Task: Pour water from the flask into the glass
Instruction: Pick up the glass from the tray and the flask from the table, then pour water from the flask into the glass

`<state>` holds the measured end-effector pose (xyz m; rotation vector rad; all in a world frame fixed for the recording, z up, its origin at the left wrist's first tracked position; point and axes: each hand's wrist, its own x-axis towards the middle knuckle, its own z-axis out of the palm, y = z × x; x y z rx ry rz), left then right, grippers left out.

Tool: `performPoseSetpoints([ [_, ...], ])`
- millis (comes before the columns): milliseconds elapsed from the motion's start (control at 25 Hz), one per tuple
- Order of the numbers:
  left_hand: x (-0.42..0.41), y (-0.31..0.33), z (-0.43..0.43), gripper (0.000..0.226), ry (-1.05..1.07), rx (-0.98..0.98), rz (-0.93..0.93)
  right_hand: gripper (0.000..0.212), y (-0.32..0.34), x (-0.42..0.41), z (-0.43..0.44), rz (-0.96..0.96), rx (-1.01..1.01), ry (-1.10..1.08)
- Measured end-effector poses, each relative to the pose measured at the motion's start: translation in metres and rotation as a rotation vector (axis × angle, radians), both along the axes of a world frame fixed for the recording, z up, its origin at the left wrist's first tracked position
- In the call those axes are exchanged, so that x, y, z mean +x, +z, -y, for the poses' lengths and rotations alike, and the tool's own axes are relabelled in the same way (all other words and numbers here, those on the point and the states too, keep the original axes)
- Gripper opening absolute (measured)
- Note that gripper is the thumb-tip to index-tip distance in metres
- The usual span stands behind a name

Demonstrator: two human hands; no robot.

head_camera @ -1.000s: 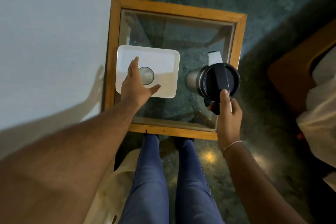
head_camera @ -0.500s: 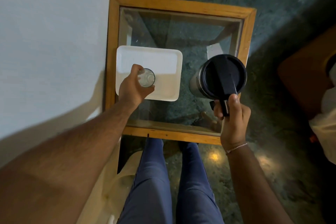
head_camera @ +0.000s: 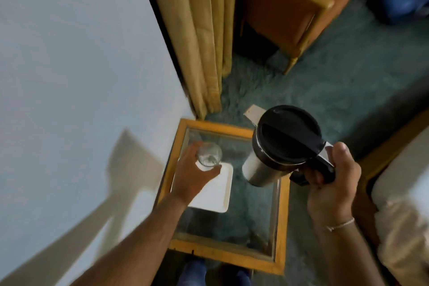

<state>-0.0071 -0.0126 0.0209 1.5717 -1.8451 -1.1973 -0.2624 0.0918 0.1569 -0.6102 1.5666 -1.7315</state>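
Observation:
A clear drinking glass (head_camera: pixel 209 154) is held in my left hand (head_camera: pixel 192 175), lifted above the white tray (head_camera: pixel 216 195) on the small glass-topped table (head_camera: pixel 281 227). A steel flask (head_camera: pixel 262 165) with a black lid and black handle hangs in the air to the right of the glass, its lid shut. My right hand (head_camera: pixel 332 190) grips the flask by the handle. The flask stands nearly upright, leaning a little to the left, a gap apart from the glass. The image is blurred, so I cannot tell whether the glass holds water.
The table has a wooden frame and stands against a pale wall (head_camera: pixel 69 65) on the left. Yellow curtains (head_camera: pixel 199 42) hang behind it. An orange wooden chair (head_camera: pixel 290 7) stands at the back. White bedding (head_camera: pixel 404 204) lies at the right. Green carpet covers the floor.
My left hand has closed on the glass and raised it off the tray. My right hand has lifted the flask higher. The camera has tilted up, showing curtains and chair.

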Motion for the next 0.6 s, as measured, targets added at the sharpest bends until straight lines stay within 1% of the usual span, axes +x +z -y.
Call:
performPoseSetpoints([
  [80,-0.014,0.066,0.015,0.067,0.006,-0.055,-0.061,0.069,0.069,-0.013,0.019,0.008,-0.029,0.010],
  [120,-0.021,0.101,0.025,0.065,0.001,-0.097,-0.087,0.069,0.106,-0.021,0.029,-0.001,-0.030,0.020],
  [200,-0.037,0.166,0.045,0.064,-0.012,-0.181,-0.114,0.061,0.172,-0.037,0.047,-0.001,-0.014,0.045],
  [280,-0.052,0.228,0.064,0.063,-0.023,-0.271,-0.169,0.058,0.232,-0.051,0.064,-0.008,-0.011,0.053],
  [440,-0.075,0.351,0.095,0.067,-0.076,-0.433,-0.252,0.050,0.356,-0.071,0.083,-0.097,-0.084,0.084],
  [520,-0.084,0.411,0.103,0.068,-0.108,-0.499,-0.273,0.055,0.420,-0.079,0.087,-0.163,-0.093,0.151],
  [600,-0.093,0.460,0.111,0.073,-0.106,-0.556,-0.278,0.057,0.475,-0.085,0.094,-0.268,-0.050,0.186],
])
